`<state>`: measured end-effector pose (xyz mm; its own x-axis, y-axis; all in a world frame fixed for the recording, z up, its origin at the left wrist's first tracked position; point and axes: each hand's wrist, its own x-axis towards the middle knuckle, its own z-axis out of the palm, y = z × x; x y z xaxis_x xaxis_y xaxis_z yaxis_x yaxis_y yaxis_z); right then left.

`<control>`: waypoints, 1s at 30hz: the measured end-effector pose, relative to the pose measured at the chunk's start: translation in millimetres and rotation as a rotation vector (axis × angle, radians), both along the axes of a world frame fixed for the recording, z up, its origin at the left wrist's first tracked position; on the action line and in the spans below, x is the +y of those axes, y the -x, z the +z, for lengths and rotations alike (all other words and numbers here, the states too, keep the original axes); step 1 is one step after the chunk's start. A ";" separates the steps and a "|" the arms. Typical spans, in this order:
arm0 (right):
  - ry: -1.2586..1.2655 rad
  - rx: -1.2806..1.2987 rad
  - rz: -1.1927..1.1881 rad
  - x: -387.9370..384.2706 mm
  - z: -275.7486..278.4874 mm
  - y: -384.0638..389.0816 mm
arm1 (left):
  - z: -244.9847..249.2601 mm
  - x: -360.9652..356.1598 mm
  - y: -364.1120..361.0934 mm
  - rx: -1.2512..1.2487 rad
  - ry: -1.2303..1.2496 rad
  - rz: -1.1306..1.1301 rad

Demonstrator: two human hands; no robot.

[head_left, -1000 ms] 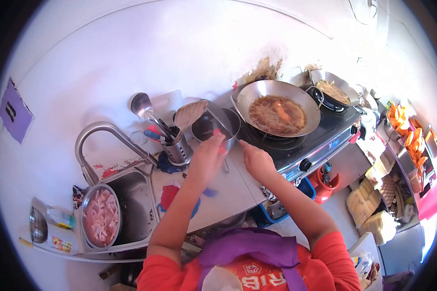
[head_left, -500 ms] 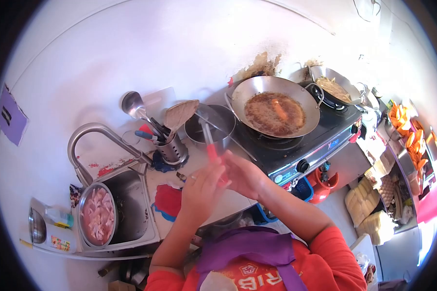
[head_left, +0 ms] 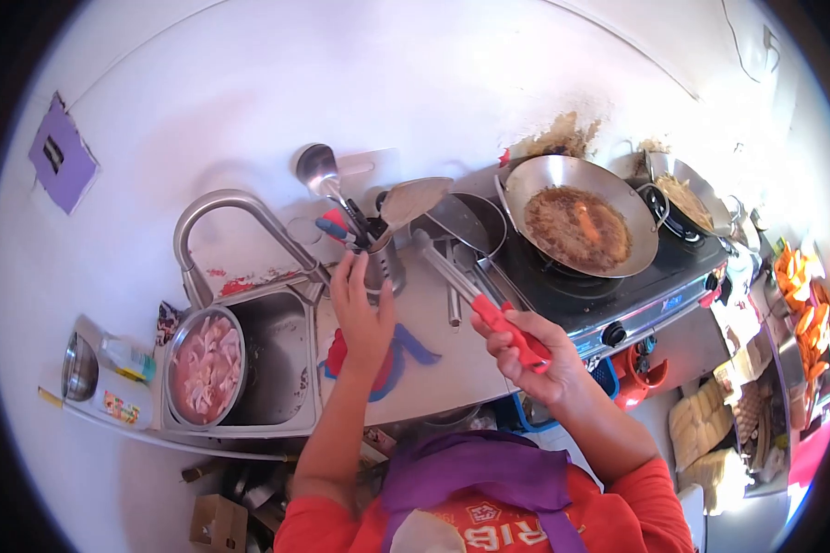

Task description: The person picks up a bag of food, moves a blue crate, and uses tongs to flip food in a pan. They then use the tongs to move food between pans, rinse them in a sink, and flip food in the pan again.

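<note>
My right hand is wrapped round the red handle of metal tongs, whose tips point up and left over the counter. My left hand is raised with its fingers stretched out, right at the perforated metal utensil holder, and holds nothing. In the holder stand a ladle, a broad turner and a blue-handled utensil. Below the left hand lie a red cloth and a blue strip of cloth. A pot sits just behind the tongs.
A wok with bubbling brown oil and an orange piece stands on the black gas stove. Another wok is behind it, to the right. A bowl of raw chicken rests on the sink, under a curved tap.
My hands have come apart. The left has let go of the tongs and moved to the utensil holder; the right keeps the tongs, shifted right. The view has turned, and everything appears moved rightward.
</note>
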<state>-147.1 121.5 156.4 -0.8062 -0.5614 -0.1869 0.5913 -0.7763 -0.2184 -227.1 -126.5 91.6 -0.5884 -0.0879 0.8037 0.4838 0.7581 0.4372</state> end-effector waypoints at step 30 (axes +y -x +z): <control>-1.172 0.440 -0.395 136.9 44.9 -46.2 | 0.7 -26.8 95.6 0.263 0.159 0.330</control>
